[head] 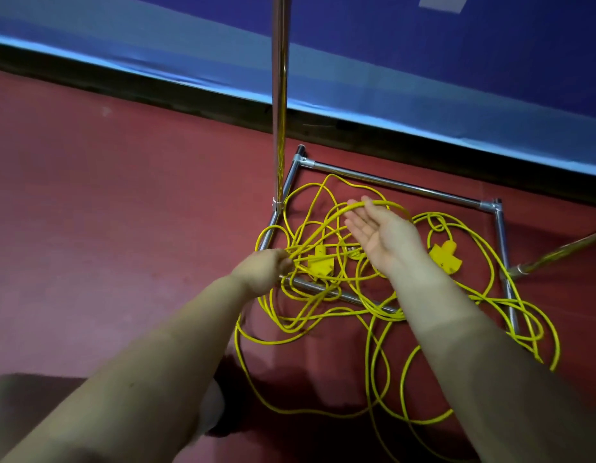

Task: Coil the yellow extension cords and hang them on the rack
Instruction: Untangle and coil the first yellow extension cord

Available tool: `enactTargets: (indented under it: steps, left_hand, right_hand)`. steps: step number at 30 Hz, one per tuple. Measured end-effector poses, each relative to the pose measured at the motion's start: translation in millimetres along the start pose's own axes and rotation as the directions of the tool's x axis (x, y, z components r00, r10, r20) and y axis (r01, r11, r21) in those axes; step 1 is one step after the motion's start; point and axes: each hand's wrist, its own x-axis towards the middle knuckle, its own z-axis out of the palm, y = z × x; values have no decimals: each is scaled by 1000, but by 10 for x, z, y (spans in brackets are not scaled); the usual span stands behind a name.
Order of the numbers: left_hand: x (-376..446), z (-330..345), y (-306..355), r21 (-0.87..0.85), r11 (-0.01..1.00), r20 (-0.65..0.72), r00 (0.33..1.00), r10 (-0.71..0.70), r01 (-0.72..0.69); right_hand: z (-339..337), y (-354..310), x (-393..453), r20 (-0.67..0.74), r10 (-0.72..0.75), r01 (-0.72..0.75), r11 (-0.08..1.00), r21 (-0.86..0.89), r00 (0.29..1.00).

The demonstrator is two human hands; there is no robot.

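Note:
Yellow extension cords (323, 315) lie in a loose tangle on the red floor, spread over and inside the chrome base of the rack (390, 183). Two yellow socket blocks show, one (318, 262) near the middle and one (445, 257) to the right. My left hand (266, 267) is closed around a bunch of cord strands at the tangle's left side. My right hand (378, 230) is held palm up with fingers spread, and one cord loop rests across its fingertips.
The rack's upright chrome pole (280, 105) rises from the base's left side. A second slanted pole (557, 252) enters from the right. A dark skirting and blue wall (423, 61) run behind. My dark shoe (223, 426) is low, between my forearms.

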Motion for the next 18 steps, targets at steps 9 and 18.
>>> enactTargets:
  steps: [9,18]
  left_hand:
    - [-236,-21,206,-95,984,-19,989,148,-149]
    - [-336,-244,249,-472,876,18,992,122,-99]
  right_hand:
    - [88,648,-296,43,136,-107,908,-404,990]
    - [-41,455,-315,463,-107,463,-23,-886,880]
